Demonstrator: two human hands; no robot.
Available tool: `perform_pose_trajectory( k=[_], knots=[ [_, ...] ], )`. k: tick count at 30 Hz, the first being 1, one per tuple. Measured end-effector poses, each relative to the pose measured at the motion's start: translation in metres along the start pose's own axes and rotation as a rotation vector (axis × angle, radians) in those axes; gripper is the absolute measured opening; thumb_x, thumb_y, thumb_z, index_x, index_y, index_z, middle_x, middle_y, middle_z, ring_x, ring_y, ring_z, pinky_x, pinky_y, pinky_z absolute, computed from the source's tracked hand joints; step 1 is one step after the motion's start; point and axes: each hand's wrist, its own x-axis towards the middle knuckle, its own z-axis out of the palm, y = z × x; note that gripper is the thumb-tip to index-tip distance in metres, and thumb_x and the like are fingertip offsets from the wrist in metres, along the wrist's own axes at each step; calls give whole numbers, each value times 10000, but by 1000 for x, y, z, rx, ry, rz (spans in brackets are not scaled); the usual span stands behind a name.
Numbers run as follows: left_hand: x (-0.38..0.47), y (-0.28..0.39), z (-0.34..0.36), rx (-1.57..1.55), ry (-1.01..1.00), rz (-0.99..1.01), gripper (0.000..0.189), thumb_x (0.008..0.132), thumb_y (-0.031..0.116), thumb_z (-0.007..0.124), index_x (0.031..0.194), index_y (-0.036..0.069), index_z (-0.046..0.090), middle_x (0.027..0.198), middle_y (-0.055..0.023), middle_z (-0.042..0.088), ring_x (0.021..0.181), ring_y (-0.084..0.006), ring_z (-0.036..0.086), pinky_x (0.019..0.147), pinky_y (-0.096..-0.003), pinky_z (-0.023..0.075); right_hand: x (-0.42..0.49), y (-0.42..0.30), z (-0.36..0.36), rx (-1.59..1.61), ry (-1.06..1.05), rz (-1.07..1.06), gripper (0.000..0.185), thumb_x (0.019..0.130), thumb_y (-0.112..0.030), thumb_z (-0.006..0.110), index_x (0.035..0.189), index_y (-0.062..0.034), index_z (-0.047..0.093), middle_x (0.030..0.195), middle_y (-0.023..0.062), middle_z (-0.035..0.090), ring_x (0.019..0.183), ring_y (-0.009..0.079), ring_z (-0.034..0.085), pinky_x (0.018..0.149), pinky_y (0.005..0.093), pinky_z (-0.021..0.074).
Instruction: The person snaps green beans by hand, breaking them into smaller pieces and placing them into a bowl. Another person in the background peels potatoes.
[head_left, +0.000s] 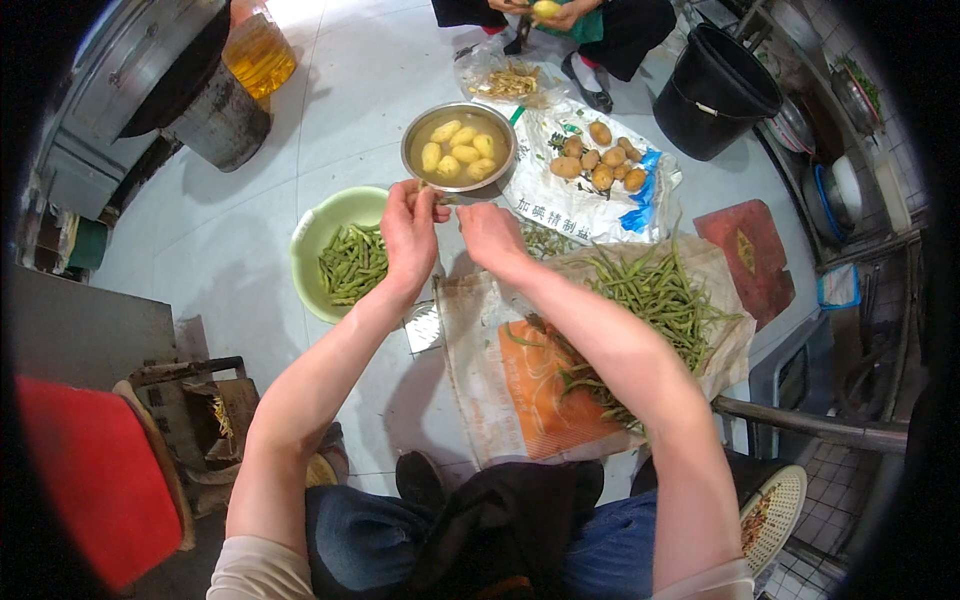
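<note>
My left hand is raised beside the light green plastic basin, with what looks like a green bean pinched between thumb and fingers. Close to its fingertips is my right hand, its fingers curled together; whether anything is between them is hidden. Snapped green bean pieces lie in the basin. Under my right forearm a woven sack is spread on the floor, bearing a heap of long whole green beans. Bean scraps lie just past my right hand.
A steel bowl holds peeled potatoes in water. Unpeeled potatoes rest on a white plastic sack. Across from me a person's hands hold a potato. A black bucket stands right, a red stool left.
</note>
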Motion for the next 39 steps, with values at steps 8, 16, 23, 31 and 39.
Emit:
perform_pose_trajectory(
  k=[8,16,23,31,39],
  knots=[
    [45,23,-68,1003,-36,145,303,848,276,593,1037,58,686,852,-174,710,811,-343,688,758,-449,531,16,-29,62,482,-155,153,356,900,-298,567,945,32,691,917,262,677,876,426,660,812,484,505],
    [28,-14,-74,1292,-423,149,446,803,260,660,1215,93,632,1118,-149,687,1024,-329,653,907,-429,510,-35,96,4,-364,-569,-160,256,881,-218,579,962,-2,691,985,236,675,962,384,646,860,461,507],
    [-28,-32,7,1009,-921,135,366,847,257,627,1170,88,650,1104,-147,687,1004,-346,650,888,-417,516,-135,185,6,-491,-564,30,355,914,-353,551,932,-33,703,910,222,688,883,390,662,827,499,511],
    [-94,-83,25,740,-1189,199,282,872,213,603,1114,87,672,1038,-156,693,954,-366,647,848,-436,516,-124,132,-32,-410,-673,-127,280,820,-258,597,952,-40,714,914,234,689,870,408,662,806,478,521],
    [-82,-44,57,551,-1276,-141,202,913,220,640,1032,71,708,901,-103,700,824,-239,647,757,-364,508,-120,115,-91,-43,-613,14,298,854,-291,607,915,-17,708,772,165,692,670,274,661,660,402,518]
  ],
)
